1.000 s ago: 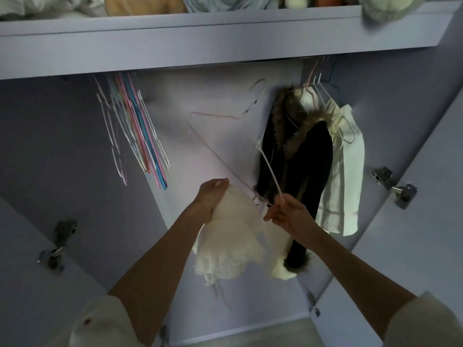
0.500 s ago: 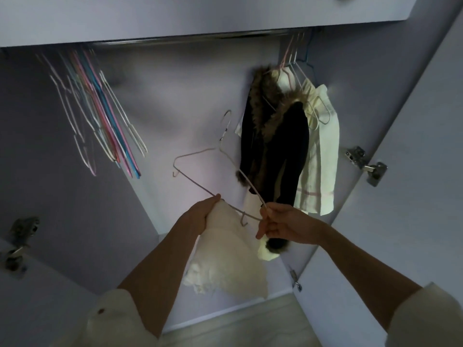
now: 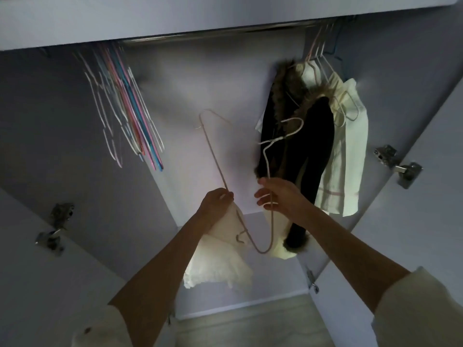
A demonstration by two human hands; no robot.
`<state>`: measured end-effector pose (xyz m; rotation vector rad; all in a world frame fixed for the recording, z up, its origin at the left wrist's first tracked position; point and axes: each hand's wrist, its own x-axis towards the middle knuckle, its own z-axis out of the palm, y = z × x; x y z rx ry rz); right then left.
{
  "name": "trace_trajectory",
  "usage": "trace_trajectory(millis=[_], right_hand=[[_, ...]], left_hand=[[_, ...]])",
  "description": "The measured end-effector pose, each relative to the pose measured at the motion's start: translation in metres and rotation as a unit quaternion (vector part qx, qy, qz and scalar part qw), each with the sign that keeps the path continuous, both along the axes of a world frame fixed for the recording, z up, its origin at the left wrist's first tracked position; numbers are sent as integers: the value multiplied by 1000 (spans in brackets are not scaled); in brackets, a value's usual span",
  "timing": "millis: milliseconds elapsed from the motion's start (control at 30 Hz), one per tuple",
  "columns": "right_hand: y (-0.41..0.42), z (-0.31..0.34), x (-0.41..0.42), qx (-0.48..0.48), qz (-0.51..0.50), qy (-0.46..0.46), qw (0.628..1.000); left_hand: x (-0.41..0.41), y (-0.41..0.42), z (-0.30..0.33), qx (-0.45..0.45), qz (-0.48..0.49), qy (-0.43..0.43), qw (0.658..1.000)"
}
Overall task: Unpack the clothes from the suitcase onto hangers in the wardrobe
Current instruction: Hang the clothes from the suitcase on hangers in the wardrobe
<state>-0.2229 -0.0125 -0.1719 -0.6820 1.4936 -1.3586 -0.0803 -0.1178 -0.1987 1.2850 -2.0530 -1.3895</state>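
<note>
A white lacy garment (image 3: 220,261) hangs from my left hand (image 3: 216,205), which grips its top edge together with one arm of a thin pink wire hanger (image 3: 214,151). My right hand (image 3: 278,196) is closed on the hanger's other arm, its hook (image 3: 295,123) pointing up and to the right. The hanger is tipped on end, its lower corner below both hands. Behind my right hand, a black fur-trimmed coat (image 3: 300,151) and a cream garment (image 3: 345,156) hang on the wardrobe rail (image 3: 213,36).
Several empty coloured hangers (image 3: 125,111) hang at the rail's left end. Open wardrobe doors with metal hinges (image 3: 398,164) stand on both sides. The back wall between the hangers and the coat is bare. Pale wooden floor (image 3: 245,324) shows below.
The hanger has swung from lying across to standing on end, its hook now up at the right. My left hand has closed on the hanger as well. The view has tipped slightly downward.
</note>
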Motion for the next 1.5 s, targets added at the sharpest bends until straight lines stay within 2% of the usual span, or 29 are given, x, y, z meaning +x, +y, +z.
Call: trace_trajectory(millis=[100,200,300,367,433,500,567,633,733,867,933,1033,1133,1200,1300,1367,1433,1500], right_hand=[[-21,9,1,-47,-127,-85,987],[-33,13,-2,-73,-190,-124,971],[-37,6,6,-98,-215,-122,964],[-36,0,10,-98,-232,-82,964],[-34,-10,11,-83,-239,-10,967],[-28,-23,8,-34,-219,77,972],[-25,-39,9,45,-162,155,973],[-24,-52,17,110,-98,172,974],[-28,-55,32,127,-73,91,985],[-35,-33,24,45,-82,-78,993],[-37,-21,17,15,-68,-108,992],[-33,-11,20,-8,-26,-47,999],[-30,-5,32,-19,8,116,993],[-29,-2,35,-47,-17,238,970],[-24,-1,32,-52,-22,328,943],[-23,-5,31,-19,7,346,938],[-24,-11,30,16,24,325,945],[-24,-16,30,37,7,208,978]], left_hand=[[21,-2,0,-44,-75,-18,996],[36,-1,1,-65,-128,-40,989],[44,-3,6,-120,-153,-94,976],[52,-8,10,-144,-131,-116,974],[64,-13,18,-114,-93,-81,986],[73,-17,28,-65,-81,-3,995],[76,-19,40,-16,-65,88,994],[74,-20,51,28,-40,161,986],[70,-23,59,41,-22,173,984],[66,-20,48,12,18,95,995],[63,-19,40,-1,45,63,997],[57,-19,34,-47,53,20,997],[51,-17,37,-85,-4,-38,996],[48,-15,42,-68,-18,-32,997],[48,-14,55,-6,-26,-3,1000],[48,-16,60,17,-43,-10,999],[48,-16,61,14,-41,2,999],[47,-16,57,-7,-18,19,1000]])
